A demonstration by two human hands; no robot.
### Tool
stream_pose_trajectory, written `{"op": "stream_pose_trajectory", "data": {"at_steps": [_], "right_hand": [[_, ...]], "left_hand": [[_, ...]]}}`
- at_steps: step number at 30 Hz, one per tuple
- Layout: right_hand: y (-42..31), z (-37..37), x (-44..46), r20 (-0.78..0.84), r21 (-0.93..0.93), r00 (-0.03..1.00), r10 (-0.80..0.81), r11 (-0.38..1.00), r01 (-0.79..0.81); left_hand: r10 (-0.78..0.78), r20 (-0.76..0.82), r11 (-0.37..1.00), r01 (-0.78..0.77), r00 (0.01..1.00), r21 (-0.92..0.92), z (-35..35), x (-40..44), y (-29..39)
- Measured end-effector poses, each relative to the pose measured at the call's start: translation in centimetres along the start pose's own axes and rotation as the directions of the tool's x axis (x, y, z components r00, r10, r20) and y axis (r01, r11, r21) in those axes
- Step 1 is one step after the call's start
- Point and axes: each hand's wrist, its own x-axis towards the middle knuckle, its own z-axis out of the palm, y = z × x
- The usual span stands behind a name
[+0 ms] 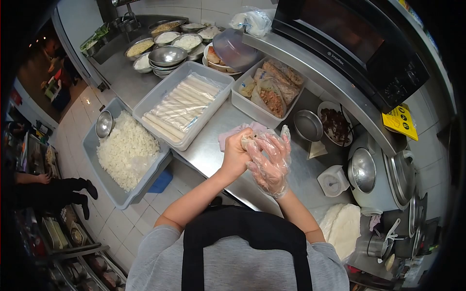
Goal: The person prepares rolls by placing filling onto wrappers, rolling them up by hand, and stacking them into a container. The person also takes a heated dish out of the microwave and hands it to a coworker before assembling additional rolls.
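My left hand (236,154) is bare and closed, its fingers curled around something small and pale that I cannot make out. It meets my right hand (269,162) on the thumb side. A clear plastic glove (276,182) covers the right hand, whose fingers are spread and raised. Both hands are over the steel counter (204,154). Just behind them lies a pink cloth (232,137). Long white rolls under plastic film fill a tub (141,104) to the left. Farther back, a second tub (247,104) holds bagged fillings.
Cooked rice (127,150) fills a grey bin at left, with a metal ladle (104,124). Stacked bowls (167,57) stand behind. At right are an empty bowl (308,125), a scale (333,181) and white sheets (343,230). A microwave (349,43) sits on the shelf. Someone's legs (73,186) show at left.
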Motion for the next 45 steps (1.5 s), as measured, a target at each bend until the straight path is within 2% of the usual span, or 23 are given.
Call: {"op": "stream_pose_trajectory", "data": {"at_steps": [5, 8, 10, 12, 14, 15, 16, 18, 20, 24, 26, 28, 30, 32, 33, 34, 35, 36, 37, 38, 40, 42, 45], "right_hand": [[-0.6, 0.1, 1.7, 0.031, -0.045, 0.999, 0.016, 0.999, -0.015], [-0.7, 0.1, 2.8, 0.054, -0.016, 0.998, 0.033, 0.999, -0.033], [-0.6, 0.1, 3.6, 0.087, -0.053, 0.995, 0.047, 0.998, -0.042], [-0.2, 0.1, 3.8, 0.117, -0.091, 0.991, 0.059, 0.995, -0.048], [1.0, 0.5, 3.3, 0.166, 0.366, 0.960, 0.226, 0.890, -0.273], [1.5, 0.7, 3.0, 0.125, 0.572, 0.950, 0.287, 0.761, -0.306], [1.6, 0.5, 2.5, 0.129, 0.576, 0.952, 0.278, 0.760, -0.300], [1.7, -0.1, 1.7, 0.127, 0.608, 0.960, 0.248, 0.745, -0.273], [1.8, -0.6, 1.7, 0.149, 0.601, 0.965, 0.214, 0.755, -0.261], [2.2, -1.6, 3.0, 0.202, 0.501, 0.978, 0.051, 0.853, -0.148], [2.2, -2.1, 3.5, 0.233, 0.469, 0.973, -0.003, 0.876, -0.110], [2.3, -2.2, 4.6, 0.332, 0.273, 0.927, -0.176, 0.958, 0.084], [2.2, -1.9, 5.0, 0.375, 0.210, 0.894, -0.247, 0.962, 0.178], [1.6, -1.5, 5.8, 0.402, 0.249, 0.894, -0.195, 0.964, 0.099], [1.8, -0.6, 4.9, 0.316, 0.414, 0.946, -0.076, 0.908, -0.065], [1.7, 0.4, 4.3, 0.274, 0.563, 0.959, 0.073, 0.796, -0.222], [0.2, 1.8, 3.9, 0.278, 0.612, 0.960, 0.023, 0.766, -0.195], [-1.8, 3.0, 3.1, 0.271, 0.749, 0.935, 0.231, 0.559, -0.355], [-2.6, 3.7, 2.5, 0.314, 0.832, 0.845, 0.433, 0.303, -0.465], [-2.5, 3.9, 2.0, 0.326, 0.835, 0.848, 0.417, 0.293, -0.465], [-2.3, 4.5, 1.2, 0.677, 0.517, 0.642, 0.360, 0.388, -0.763], [-1.8, 6.2, 0.4, 0.632, 0.567, 0.689, 0.355, 0.394, -0.723], [-1.1, 6.6, 0.9, 0.794, 0.608, 0.608, 0.002, 0.041, -0.793]], "left_hand": [[-0.037, -0.053, 0.995, 0.032, 0.998, -0.096, 0.4, 0.1, 0.1], [0.031, -0.009, 0.999, -0.031, 0.999, -0.007, -0.3, 0.4, -0.3], [0.099, 0.116, 0.968, -0.122, 0.988, 0.218, -0.9, 0.7, -0.3], [0.158, 0.089, 0.960, -0.174, 0.983, 0.219, -0.1, 0.8, -0.4], [0.224, 0.057, 0.946, -0.231, 0.973, 0.227, -0.1, 0.9, -0.4], [0.062, 0.059, 0.995, -0.066, 0.996, 0.071, -0.4, 0.7, 0.1], [-0.097, 0.082, 0.991, 0.104, 0.992, -0.088, -0.7, 0.7, 0.5], [-0.117, 0.102, 0.984, 0.130, 0.988, -0.122, -0.9, 0.6, 1.7], [-0.133, 0.184, 0.959, 0.173, 0.974, -0.225, -0.6, 0.4, 2.5], [-0.173, 0.298, 0.941, 0.247, 0.939, -0.231, -1.1, 0.4, 1.2], [-0.120, 0.345, 0.973, 0.180, 0.931, -0.146, -0.6, 0.6, 0.7], [0.039, 0.361, 0.999, -0.039, 0.932, -0.008, -0.4, 0.8, 0.8], [0.196, 0.330, 0.980, -0.196, 0.923, -0.034, -0.5, 0.9, -1.1], [0.047, 0.400, 0.994, -0.082, 0.915, 0.073, -1.8, 0.9, -1.3], [-0.162, 0.317, 0.986, 0.143, 0.935, 0.080, -2.1, 1.0, -0.7], [-0.356, 0.236, 0.933, 0.356, 0.904, 0.042, -2.3, 1.0, 0.7], [-0.351, 0.169, 0.937, 0.345, 0.921, 0.060, -2.8, 0.9, 2.3], [-0.208, 0.054, 0.974, 0.212, 0.977, -0.080, -2.9, 0.8, 3.7], [-0.070, -0.064, 0.977, 0.056, 0.995, -0.206, -2.8, 0.9, 4.6], [-0.066, -0.084, 0.979, 0.048, 0.994, -0.199, -3.1, 0.7, 5.3], [-0.042, -0.154, 0.970, 0.003, 0.987, -0.242, -3.9, 0.2, 6.5], [-0.031, -0.113, 0.970, 0.003, 0.993, -0.245, -5.2, -0.2, 6.1], [-0.064, 0.111, 0.870, 0.110, 0.992, -0.481, -6.8, -0.7, 6.8]]}}
